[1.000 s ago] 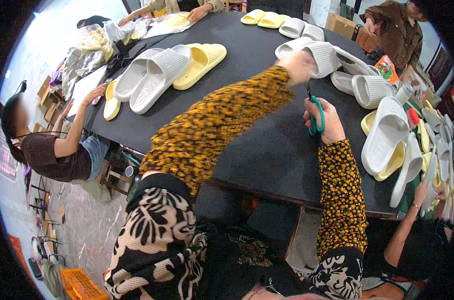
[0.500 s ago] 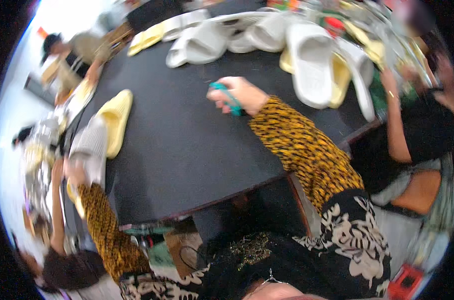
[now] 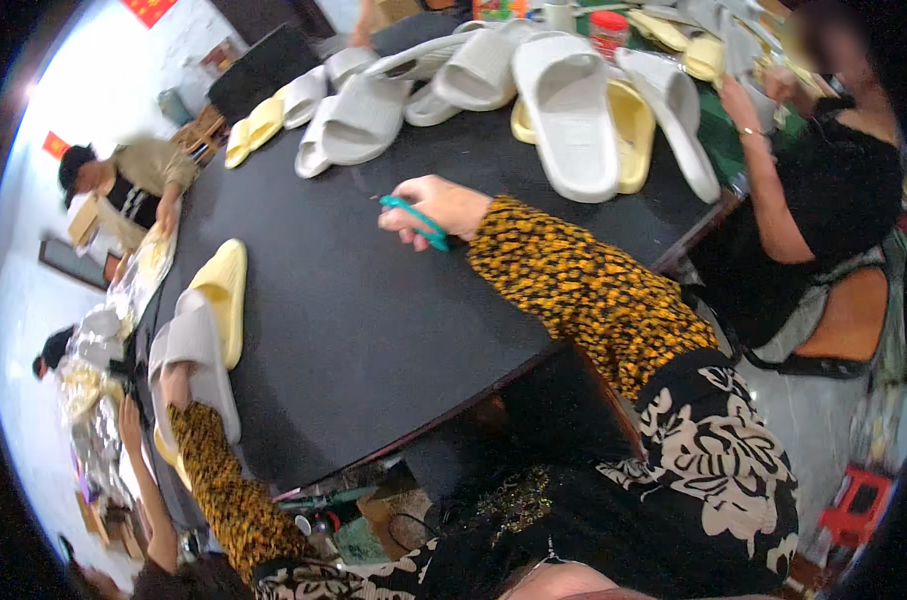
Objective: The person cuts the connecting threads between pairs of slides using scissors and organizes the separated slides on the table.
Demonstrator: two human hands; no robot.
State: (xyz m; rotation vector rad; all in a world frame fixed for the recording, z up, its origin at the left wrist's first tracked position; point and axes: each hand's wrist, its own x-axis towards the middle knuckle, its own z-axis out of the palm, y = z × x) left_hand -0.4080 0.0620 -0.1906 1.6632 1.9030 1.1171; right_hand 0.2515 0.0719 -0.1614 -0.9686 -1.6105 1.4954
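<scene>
My right hand [image 3: 435, 208] is closed around a teal-handled tool [image 3: 413, 222] with a thin pointed tip, held above the middle of the black table [image 3: 353, 320]. At the table's left edge, my left hand [image 3: 176, 383] reaches into the foot opening of a light grey slipper [image 3: 218, 400]. The strap hides its fingers, so their grip does not show. A pale yellow slipper [image 3: 231, 335] lies against the grey one on its right, and more yellow shows below it near my wrist.
Grey and yellow slippers [image 3: 573, 140] line the table's far side. Behind them stands a red-lidded jar [image 3: 608, 35]. A person [image 3: 823, 190] handles slippers at the right, beside a chair [image 3: 843, 315]. Other people work at the left. A red stool [image 3: 858, 505] stands at lower right.
My view has shifted, bringing more of the room's far left into sight. My left hand has gone from the grey slipper's side into its opening. My right hand still holds the teal tool.
</scene>
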